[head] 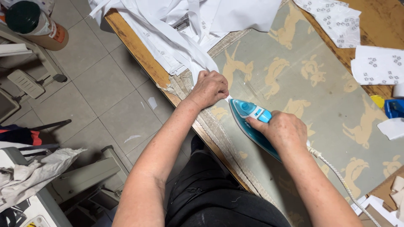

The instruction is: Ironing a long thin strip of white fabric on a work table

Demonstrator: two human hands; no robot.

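Observation:
My right hand (284,130) grips the handle of a teal and white clothes iron (248,115), whose tip points toward my left hand. The iron rests flat on a grey-green padded cover (303,84) printed with tan animal shapes. My left hand (209,87) is closed on a narrow white fabric strip (198,63) right at the iron's tip. That strip runs back into a heap of white fabric (176,25) at the table's far end.
White pieces with small flower prints (374,65) lie on the wooden table (139,54) at the right. A braided cord (336,176) trails from the iron. A blue object (394,108) sits at the right edge. A sewing machine (33,206) and chair stand on the tiled floor.

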